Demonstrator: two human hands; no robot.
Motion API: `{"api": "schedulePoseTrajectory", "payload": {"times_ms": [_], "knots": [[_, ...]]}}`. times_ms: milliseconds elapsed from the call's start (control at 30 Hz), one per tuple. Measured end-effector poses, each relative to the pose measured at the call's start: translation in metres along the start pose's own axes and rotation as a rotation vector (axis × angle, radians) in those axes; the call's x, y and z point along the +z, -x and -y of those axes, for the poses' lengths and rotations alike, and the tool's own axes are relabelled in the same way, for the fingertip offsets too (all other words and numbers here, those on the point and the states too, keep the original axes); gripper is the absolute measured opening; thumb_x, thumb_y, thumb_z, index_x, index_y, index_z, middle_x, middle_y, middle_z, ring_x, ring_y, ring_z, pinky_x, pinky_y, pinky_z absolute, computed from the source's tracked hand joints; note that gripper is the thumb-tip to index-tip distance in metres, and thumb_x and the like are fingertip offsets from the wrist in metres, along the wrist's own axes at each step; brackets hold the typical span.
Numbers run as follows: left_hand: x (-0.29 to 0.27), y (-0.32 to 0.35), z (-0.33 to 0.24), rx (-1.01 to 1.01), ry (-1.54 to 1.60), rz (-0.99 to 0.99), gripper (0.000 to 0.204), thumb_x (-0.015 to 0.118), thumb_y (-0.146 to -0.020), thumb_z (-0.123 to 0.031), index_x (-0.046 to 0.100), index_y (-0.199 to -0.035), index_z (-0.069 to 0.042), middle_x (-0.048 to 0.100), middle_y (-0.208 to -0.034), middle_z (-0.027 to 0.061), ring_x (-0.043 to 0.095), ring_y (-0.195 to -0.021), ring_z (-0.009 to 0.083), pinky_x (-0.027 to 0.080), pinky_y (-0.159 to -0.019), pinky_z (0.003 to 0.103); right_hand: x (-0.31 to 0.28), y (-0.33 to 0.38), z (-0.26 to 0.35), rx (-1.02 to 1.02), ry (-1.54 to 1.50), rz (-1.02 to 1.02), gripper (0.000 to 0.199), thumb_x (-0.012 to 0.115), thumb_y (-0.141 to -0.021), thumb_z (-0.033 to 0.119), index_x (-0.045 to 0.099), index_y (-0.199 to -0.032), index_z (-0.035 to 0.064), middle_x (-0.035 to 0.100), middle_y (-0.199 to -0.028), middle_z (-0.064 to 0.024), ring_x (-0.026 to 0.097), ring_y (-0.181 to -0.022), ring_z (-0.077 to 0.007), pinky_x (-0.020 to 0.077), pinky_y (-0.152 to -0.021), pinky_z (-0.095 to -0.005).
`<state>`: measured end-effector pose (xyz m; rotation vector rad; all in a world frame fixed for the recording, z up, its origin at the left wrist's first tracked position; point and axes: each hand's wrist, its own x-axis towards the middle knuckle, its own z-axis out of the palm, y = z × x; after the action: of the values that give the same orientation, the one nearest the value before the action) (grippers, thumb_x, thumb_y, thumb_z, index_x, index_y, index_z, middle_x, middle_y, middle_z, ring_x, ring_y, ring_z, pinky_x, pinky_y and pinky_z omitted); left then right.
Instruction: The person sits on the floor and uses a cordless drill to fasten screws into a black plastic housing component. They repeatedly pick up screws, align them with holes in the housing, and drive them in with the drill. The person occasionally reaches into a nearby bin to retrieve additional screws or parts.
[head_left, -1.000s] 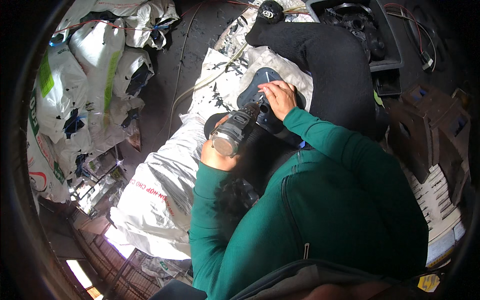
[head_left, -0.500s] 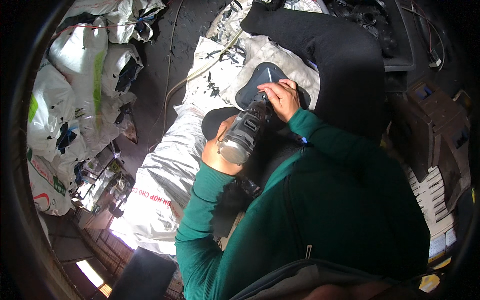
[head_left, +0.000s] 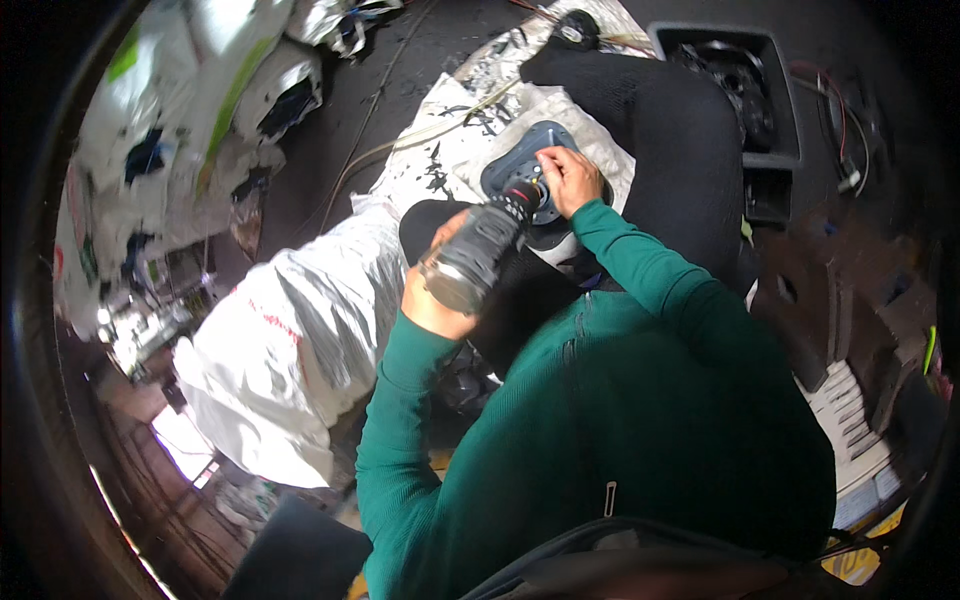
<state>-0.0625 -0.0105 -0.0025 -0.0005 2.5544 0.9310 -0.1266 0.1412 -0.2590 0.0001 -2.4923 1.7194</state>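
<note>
My left hand (head_left: 430,298) is closed around a dark grey power drill (head_left: 482,245), whose chuck points away from me at a blue-grey moulded plastic plate (head_left: 508,170). Rounded at the corners and dotted along its edge with small holes, the plate lies on a pale cloth over my lap area. My right hand (head_left: 572,183) is over the plate just past the drill's chuck, thumb and fingertips pinched together. Whatever small thing is between those fingers is too small to make out. The drill's tip is partly hidden by my fingers.
White sacks (head_left: 165,110) stand at the left, and another white sack (head_left: 300,330) lies beside my left arm. A pale cable (head_left: 430,130) crosses the cloth among dark shavings. At upper right sits a dark bin (head_left: 790,110) with black parts; brown blocks (head_left: 815,290) stand below it.
My view has shifted. The drill's chuck has drawn back from my right fingers, which spread over the plate earlier and now pinch together. The plate's surface shows lighter and more fully.
</note>
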Motion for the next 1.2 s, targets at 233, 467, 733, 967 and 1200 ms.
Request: {"api": "schedulePoseTrajectory", "payload": {"times_ms": [233, 467, 733, 967, 1200], "knots": [[0.087, 0.111, 0.025, -0.203, -0.156, 0.042, 0.079, 0.066, -0.065, -0.004, 0.042, -0.139, -0.021, 0.062, -0.108, 0.0108, 0.063, -0.092, 0.031, 0.046, -0.08, 0.043, -0.014, -0.022, 0.045, 0.216, -0.308, 0.17, 0.017, 0.068, -0.089, 0.023, 0.064, -0.088, 0.0067, 0.055, -0.072, 0.0062, 0.047, -0.068, -0.0029, 0.0411, -0.061, -0.0209], [0.144, 0.165, 0.052, -0.081, -0.117, -0.482, 0.065, 0.07, -0.068, -0.012, 0.052, -0.131, -0.018, 0.057, -0.12, 0.0044, 0.053, -0.107, 0.0248, 0.037, -0.089, 0.041, 0.022, 0.012, 0.23, -0.826, -0.226, 0.723, 0.021, 0.074, -0.081, 0.011, 0.063, -0.098, 0.0034, 0.064, -0.083, -0.004, 0.061, -0.073, -0.0129, 0.0479, -0.066, -0.0247], [0.067, 0.265, 0.055, 0.331, 0.126, -0.621, 0.037, 0.069, -0.079, -0.019, 0.064, -0.116, -0.016, 0.067, -0.106, 0.0029, 0.063, -0.093, 0.0188, 0.044, -0.081, 0.034, 0.168, 0.157, 0.209, -1.394, 0.201, 1.549, 0.025, 0.067, -0.08, 0.025, 0.056, -0.094, 0.0085, 0.063, -0.088, -0.012, 0.06, -0.087, -0.0307, 0.05, -0.074, -0.0425], [-0.137, 0.361, 0.117, -0.058, -0.275, -1.572, 0.025, 0.064, -0.087, -0.013, 0.066, -0.111, -0.009, 0.071, -0.087, 0.0107, 0.069, -0.077, 0.0166, 0.053, -0.068, 0.027, 0.196, 0.221, 0.174, -1.089, 0.293, 1.953, 0.046, 0.06, -0.088, 0.034, 0.05, -0.128, 0.0141, 0.065, -0.106, -0.0213, 0.063, -0.098, -0.0389, 0.0487, -0.086, -0.0461], [-0.278, 0.216, 0.349, -0.413, -0.573, -0.787, 0.058, 0.06, -0.081, -0.053, 0.062, -0.121, -0.011, 0.063, -0.115, 0.0199, 0.06, -0.108, 0.0342, 0.046, -0.093, 0.041, 0.108, 0.101, 0.23, -0.924, -0.043, 1.441, 0.037, 0.061, -0.089, 0.024, 0.058, -0.123, 0.0126, 0.063, -0.114, -0.0151, 0.062, -0.103, -0.0333, 0.0494, -0.089, -0.0406]]}}
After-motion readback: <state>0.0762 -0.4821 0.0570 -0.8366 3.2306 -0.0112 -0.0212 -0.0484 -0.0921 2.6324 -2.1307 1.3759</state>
